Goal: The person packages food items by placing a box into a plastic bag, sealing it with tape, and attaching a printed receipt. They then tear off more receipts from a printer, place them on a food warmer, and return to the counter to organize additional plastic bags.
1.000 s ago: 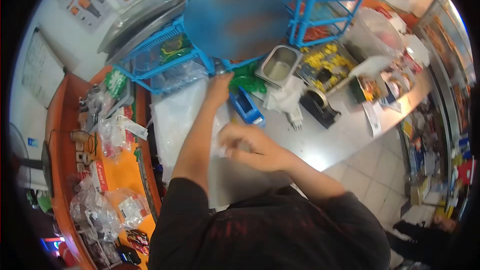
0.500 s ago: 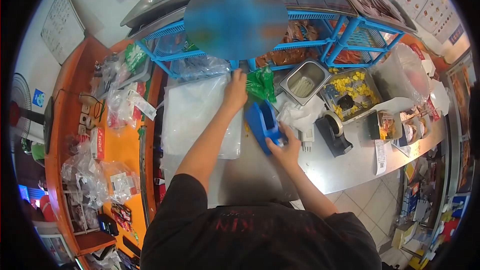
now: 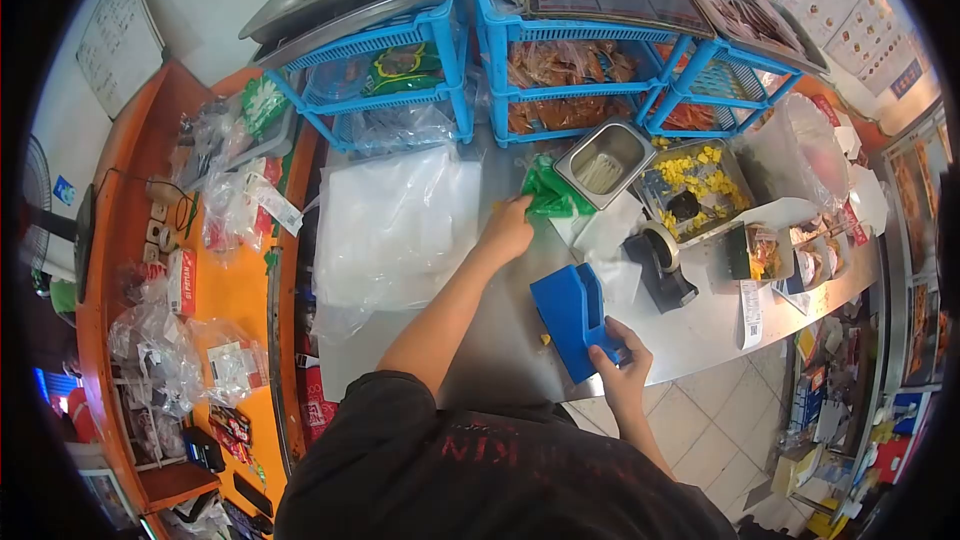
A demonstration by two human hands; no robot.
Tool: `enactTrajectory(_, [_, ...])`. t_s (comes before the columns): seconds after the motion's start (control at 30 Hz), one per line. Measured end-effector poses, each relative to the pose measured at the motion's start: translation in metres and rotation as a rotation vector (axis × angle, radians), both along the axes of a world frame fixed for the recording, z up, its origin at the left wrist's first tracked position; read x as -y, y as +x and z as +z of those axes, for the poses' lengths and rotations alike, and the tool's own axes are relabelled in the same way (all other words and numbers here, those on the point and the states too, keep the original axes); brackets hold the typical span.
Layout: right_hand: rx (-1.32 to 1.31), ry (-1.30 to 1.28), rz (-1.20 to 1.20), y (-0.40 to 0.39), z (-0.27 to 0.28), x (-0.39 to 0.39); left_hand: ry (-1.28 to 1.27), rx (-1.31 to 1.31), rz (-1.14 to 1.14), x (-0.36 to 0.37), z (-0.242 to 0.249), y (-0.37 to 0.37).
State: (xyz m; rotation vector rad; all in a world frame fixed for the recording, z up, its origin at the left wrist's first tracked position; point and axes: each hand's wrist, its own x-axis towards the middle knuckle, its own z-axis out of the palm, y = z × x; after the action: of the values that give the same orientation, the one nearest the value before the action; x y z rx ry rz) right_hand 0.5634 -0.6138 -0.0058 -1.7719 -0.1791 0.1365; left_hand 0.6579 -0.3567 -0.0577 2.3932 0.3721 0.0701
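Head view, near to far. Nearest the person, the right hand [image 3: 618, 365] is closed around the lower corner of a blue plastic dispenser [image 3: 575, 315], which rests near the front edge of the steel counter [image 3: 500, 340]. Farther in, the left hand [image 3: 507, 230] reaches forward with fingers curled onto the edge of a green bag [image 3: 545, 195], apparently pinching it (how firm the grip is cannot be told). Left of that arm lies a stack of clear plastic bags [image 3: 395, 225]; just beyond the green bag stands a steel pan [image 3: 605, 162], then a tray of yellow pieces [image 3: 695, 175], and a black tape dispenser [image 3: 660, 265] sits right of the blue one. At the back, 3 blue basket racks [image 3: 560, 60] carry packets and metal trays. Risks, as a judgement: the blue dispenser is held by 1 corner only and lies close to the counter's edge, so a hasty pull could tip it off toward the floor; a small yellow scrap [image 3: 545, 339] lies just beside it and could be swept off with it. A pull on the green bag could drag it against the steel pan, which it appears to touch, and jostle the pan. White paper [image 3: 610, 235] lies between the 2 hands and the tape dispenser crowds the right side, leaving little room there.
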Motion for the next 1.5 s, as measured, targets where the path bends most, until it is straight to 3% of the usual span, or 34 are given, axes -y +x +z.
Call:
enactTrajectory(0.03, [-0.003, 0.000, 0.006, 0.000, -0.004, -0.001, -0.028, 0.182, 0.036, -0.002, -0.001, -0.009])
enactTrajectory(0.07, [0.033, 0.004, 0.011, 0.002, -0.010, -0.002, -0.028, 0.178, 0.043, -0.005, 0.006, -0.019])
enactTrajectory(0.13, [0.063, 0.006, 0.018, 0.006, -0.009, -0.008, -0.420, 0.171, 0.232, -0.015, 0.018, -0.038])
enactTrajectory(0.23, [-0.114, -0.099, 0.146, 0.007, -0.001, -0.027, -0.920, 0.178, 0.472, -0.046, 0.014, -0.068])
enactTrajectory(0.27, [0.036, -0.111, 0.269, 0.007, -0.002, -0.038, -1.055, 0.165, 0.581, -0.057, 0.019, -0.075])
enactTrajectory(0.3, [0.190, -0.123, 0.387, 0.007, -0.004, -0.048, -1.067, 0.201, 0.565, -0.070, 0.026, -0.083])
enactTrajectory(0.33, [0.183, -0.125, 0.379, 0.003, -0.005, -0.057, -1.080, 0.233, 0.551, -0.082, 0.033, -0.092])
enactTrajectory(0.4, [0.346, -0.088, 0.742, -0.007, -0.009, -0.079, -1.126, 0.266, 0.539, -0.106, 0.049, -0.105])
enactTrajectory(0.47, [0.515, -0.049, 0.893, -0.029, -0.023, -0.110, -1.177, 0.291, 0.527, -0.127, 0.064, -0.115])
enactTrajectory(0.6, [0.631, -0.127, 1.007, -0.075, -0.054, -0.160, -1.260, 0.301, 0.418, -0.139, 0.072, -0.134])
enactTrajectory(0.7, [0.502, -0.189, 1.044, -0.082, -0.047, -0.179, -1.291, 0.325, 0.391, -0.133, 0.075, -0.143])
enactTrajectory(0.77, [0.327, 0.043, 0.429, -0.075, -0.027, -0.175, -1.082, 0.314, 0.322, -0.114, 0.072, -0.142])
enactTrajectory(0.8, [0.224, 0.248, 0.260, -0.064, -0.023, -0.183, -1.000, 0.114, 0.295, -0.098, 0.073, -0.142])
enactTrajectory(0.83, [0.119, 0.450, 0.092, -0.047, -0.018, -0.191, -0.761, 0.092, 0.194, -0.079, 0.056, -0.138])
enactTrajectory(0.93, [-0.116, 0.405, -0.018, -0.011, -0.020, -0.185, -0.560, 0.211, -0.197, -0.034, 0.040, -0.132])
enactTrajectory(1.0, [-0.134, 0.328, -0.113, 0.010, -0.039, -0.162, -0.857, -0.019, -0.311, -0.043, 0.040, -0.113])
enactTrajectory(1.03, [-0.081, 0.284, -0.173, 0.017, -0.045, -0.152, -0.855, -0.013, -0.311, -0.050, 0.045, -0.100])
enactTrajectory(1.1, [-0.075, 0.265, -0.266, 0.024, -0.042, -0.132, -0.159, -0.054, -0.080, -0.067, 0.057, -0.069])
enactTrajectory(1.13, [-0.070, 0.246, -0.362, 0.028, -0.042, -0.127, -0.155, -0.056, -0.084, -0.068, 0.055, -0.057])
enactTrajectory(1.17, [-0.068, 0.251, -0.368, 0.034, -0.044, -0.124, 0.166, -0.144, -0.056, -0.067, 0.049, -0.043])
enactTrajectory(1.2, [0.067, 0.084, -0.396, 0.041, -0.046, -0.122, 0.487, -0.226, -0.025, -0.066, 0.044, -0.031])
enactTrajectory(1.27, [0.352, -0.254, -0.431, 0.049, -0.024, -0.135, 0.564, -0.310, -0.067, -0.071, -0.004, -0.009])
enactTrajectory(1.3, [0.494, -0.303, -0.344, 0.060, -0.019, -0.146, 0.639, -0.400, -0.107, -0.074, -0.017, 0.001])
enactTrajectory(1.33, [0.630, -0.352, -0.254, 0.070, -0.015, -0.158, 0.570, -0.389, -0.148, -0.073, -0.002, 0.001])
enactTrajectory(1.43, [0.717, -0.547, -0.076, 0.109, -0.012, -0.206, 0.523, -0.257, -0.142, -0.096, -0.038, 0.002])
enactTrajectory(1.47, [0.710, -0.684, -0.044, 0.125, -0.015, -0.217, 0.389, -0.340, -0.129, -0.102, -0.006, -0.003])
enactTrajectory(1.5, [0.709, -0.684, -0.051, 0.141, -0.025, -0.226, 0.393, -0.338, -0.134, -0.117, -0.005, -0.007])
